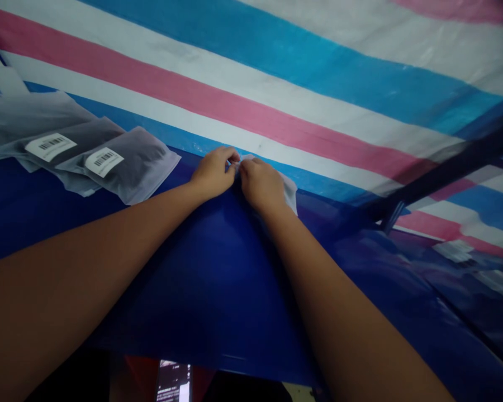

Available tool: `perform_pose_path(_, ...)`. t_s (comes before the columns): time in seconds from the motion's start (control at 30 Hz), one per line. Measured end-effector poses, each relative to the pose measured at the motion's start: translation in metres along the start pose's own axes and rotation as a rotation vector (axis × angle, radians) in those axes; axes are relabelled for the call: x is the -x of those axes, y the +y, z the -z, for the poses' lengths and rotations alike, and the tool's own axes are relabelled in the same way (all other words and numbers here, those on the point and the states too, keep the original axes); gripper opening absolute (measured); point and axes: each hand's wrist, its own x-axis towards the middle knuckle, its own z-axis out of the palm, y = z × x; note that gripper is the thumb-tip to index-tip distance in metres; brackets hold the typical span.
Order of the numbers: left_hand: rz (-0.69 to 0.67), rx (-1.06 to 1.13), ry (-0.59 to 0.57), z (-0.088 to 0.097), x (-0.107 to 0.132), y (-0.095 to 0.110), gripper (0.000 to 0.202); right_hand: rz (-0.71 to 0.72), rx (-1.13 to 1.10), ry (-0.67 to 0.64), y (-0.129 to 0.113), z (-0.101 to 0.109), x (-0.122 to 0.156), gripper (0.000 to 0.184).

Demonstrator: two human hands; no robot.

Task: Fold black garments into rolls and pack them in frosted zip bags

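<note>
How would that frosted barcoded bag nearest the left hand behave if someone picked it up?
The frosted bag would probably bend or flop, since its edge looks like thin, translucent film. Lying flattish, overlapping the next bag, it seems unlikely to roll. Pushed, it might slide easily, as the blue tabletop looks smooth and shiny.

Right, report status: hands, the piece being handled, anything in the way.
Left hand and right hand together at pale plastic piece, exact grip hidden. Piece mostly covered by right hand. Nearby: barcode-labelled bags left of left hand, apart; striped sheet close behind.
</note>
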Motion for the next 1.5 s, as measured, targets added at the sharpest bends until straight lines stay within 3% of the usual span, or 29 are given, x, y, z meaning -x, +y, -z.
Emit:
perform_pose_path(0.17,-0.058,-0.051,-0.009,-0.001,0.001,0.000,0.017,0.021,-0.028,-0.014,0.003,-0.004,-0.002,0.034)
perform_pose_path(0.43,-0.001,-0.113,0.008,0.001,0.002,0.002,0.009,0.010,0.012,0.005,-0.002,0.001,0.000,0.031)
perform_pose_path(0.57,0.008,-0.097,-0.018,0.002,0.002,0.001,0.017,-0.022,0.049,-0.050,0.000,0.000,0.000,0.031)
perform_pose_path(0.63,0.010,-0.091,-0.019,0.001,0.002,-0.001,0.023,-0.132,0.090,-0.098,0.007,-0.001,0.000,0.034)
perform_pose_path(0.7,0.013,-0.100,-0.041,0.000,0.002,-0.003,0.024,-0.336,0.129,-0.148,0.022,-0.001,0.002,0.035)
perform_pose_path(0.77,0.010,-0.110,-0.074,-0.001,0.002,-0.004,0.021,-0.561,0.149,-0.201,0.043,0.000,0.006,0.035)
perform_pose_path(0.87,0.020,-0.107,-0.094,-0.002,0.001,-0.007,0.019,-0.783,0.118,-0.278,0.077,0.002,0.015,0.035)
perform_pose_path(1.0,0.039,-0.094,-0.106,-0.002,0.001,-0.009,0.019,-0.924,0.071,-0.322,0.102,0.001,0.022,0.040)
perform_pose_path(1.13,0.047,-0.101,-0.118,-0.002,0.003,-0.003,0.019,-0.989,0.074,-0.284,0.098,-0.005,0.020,0.051)
perform_pose_path(1.2,0.043,-0.174,-0.133,0.002,0.004,0.005,0.019,-0.904,0.077,-0.193,0.088,-0.009,0.016,0.053)
perform_pose_path(1.33,0.073,-0.574,-0.089,0.024,0.003,0.013,0.029,-0.456,0.025,0.028,0.059,-0.018,0.007,0.046)
perform_pose_path(1.43,0.287,-0.790,-0.052,0.049,-0.002,-0.001,0.048,-0.253,-0.026,0.037,0.039,-0.025,0.003,0.040)
perform_pose_path(1.5,0.472,-0.863,-0.090,0.063,-0.004,-0.016,0.060,-0.174,-0.061,0.027,0.034,-0.029,0.003,0.038)
